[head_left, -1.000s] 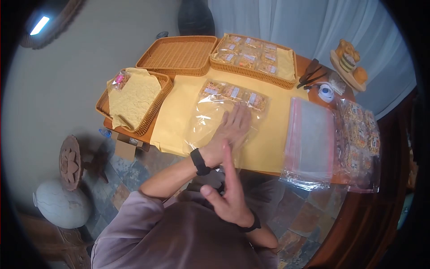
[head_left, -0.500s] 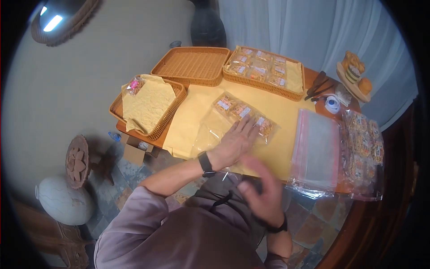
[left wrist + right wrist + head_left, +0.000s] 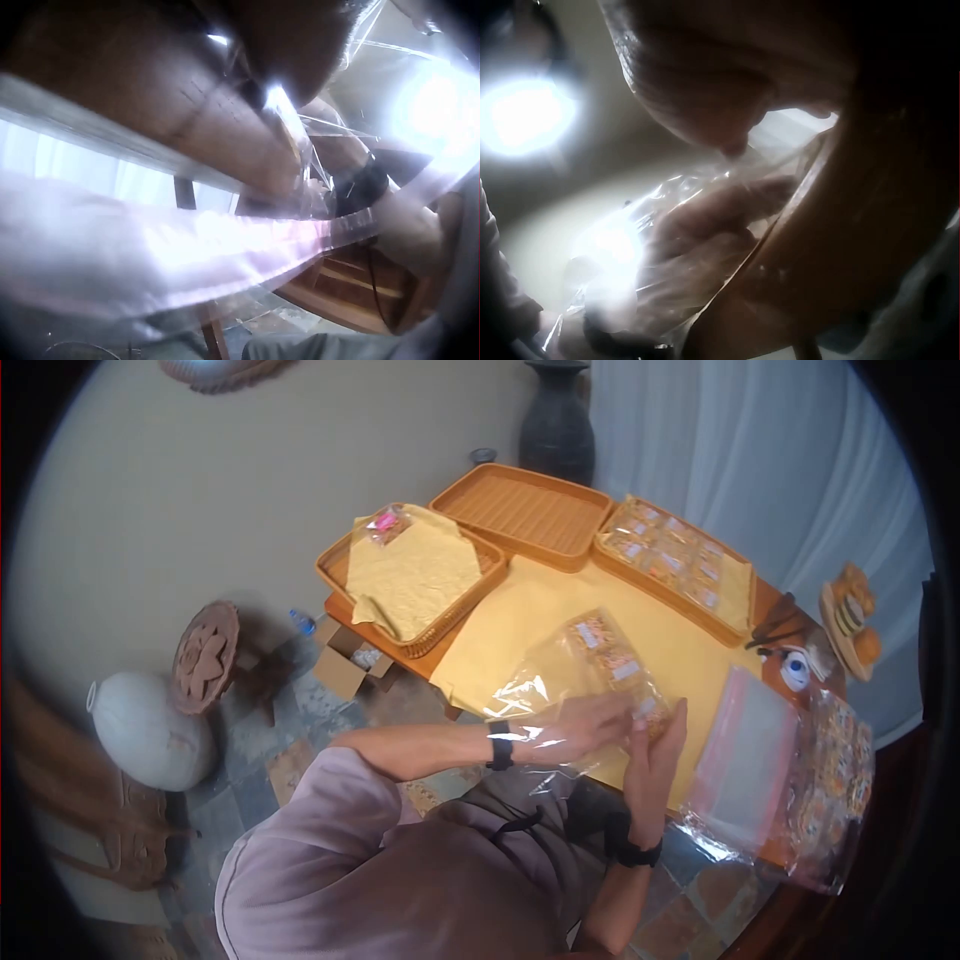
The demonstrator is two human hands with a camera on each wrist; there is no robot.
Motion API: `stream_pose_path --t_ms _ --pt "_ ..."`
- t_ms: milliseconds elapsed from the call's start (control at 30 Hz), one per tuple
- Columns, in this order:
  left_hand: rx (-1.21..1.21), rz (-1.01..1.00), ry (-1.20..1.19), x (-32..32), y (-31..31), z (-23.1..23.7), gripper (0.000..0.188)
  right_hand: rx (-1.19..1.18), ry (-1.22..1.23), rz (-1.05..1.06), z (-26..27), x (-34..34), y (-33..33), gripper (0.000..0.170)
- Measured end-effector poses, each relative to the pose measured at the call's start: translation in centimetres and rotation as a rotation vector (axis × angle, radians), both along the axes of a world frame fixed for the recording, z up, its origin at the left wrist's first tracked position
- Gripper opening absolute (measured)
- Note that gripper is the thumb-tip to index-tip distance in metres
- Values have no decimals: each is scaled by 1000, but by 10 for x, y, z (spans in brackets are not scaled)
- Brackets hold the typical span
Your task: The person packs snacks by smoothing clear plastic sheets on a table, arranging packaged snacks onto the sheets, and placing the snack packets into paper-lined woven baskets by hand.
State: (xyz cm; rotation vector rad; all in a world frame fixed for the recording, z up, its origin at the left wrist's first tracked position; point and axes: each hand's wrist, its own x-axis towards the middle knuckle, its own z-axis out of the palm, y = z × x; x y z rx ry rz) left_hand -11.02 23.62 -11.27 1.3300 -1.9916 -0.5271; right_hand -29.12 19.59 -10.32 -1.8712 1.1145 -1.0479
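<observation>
A large clear bag (image 3: pixel 540 670) lies on the yellow sheet, with three labelled snack packets (image 3: pixel 610 650) in a slanting row at its far side. My left hand (image 3: pixel 590 725) is inside the bag, plastic over its wrist, fingertips at the nearest packet. At that packet's right side, my right hand (image 3: pixel 655 760) stands on edge with fingers extended, touching the bag. In the left wrist view a pink-edged strip of plastic (image 3: pixel 247 240) crosses below the hand. The right wrist view shows the left hand (image 3: pixel 705 225) through clear film; its exact finger contact is hidden.
Wicker trays stand along the back: one bare (image 3: pixel 520 510), one with packets (image 3: pixel 745 630), one cloth-lined (image 3: pixel 330 570) at left. Flat pink-edged bags (image 3: pixel 740 760) and a filled bag (image 3: pixel 835 780) lie at right, near a white roll (image 3: pixel 796 670).
The head view has turned, shifting the scene. The packet row has turned more steeply within the bag. My right hand has swung from in front of the body to the packets' right side.
</observation>
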Motion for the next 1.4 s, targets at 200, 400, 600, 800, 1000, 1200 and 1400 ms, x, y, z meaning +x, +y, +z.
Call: stream_pose_path --t_ms 200,400,600,800,1000,1200,1400 --pt "-414 73 -200 -5 -13 -21 49 -70 1 -31 1 0 6 60" --pt "-427 -50 -175 2 -17 -25 57 -83 -134 22 -9 -3 2 45" --pt "-384 -142 -122 12 -2 -8 64 -182 166 7 5 -2 -1 31" --pt "-375 -137 -286 6 3 18 57 -235 79 0 8 -7 -1 27" --pt "-356 -227 -268 13 3 17 40 -312 52 -71 3 -6 -3 19" --pt "-351 -129 -264 11 4 13 28 -324 -26 -140 -6 -6 -4 8" --pt "-346 -81 -406 18 15 19 37 -299 -2 -190 -8 -4 -3 4"
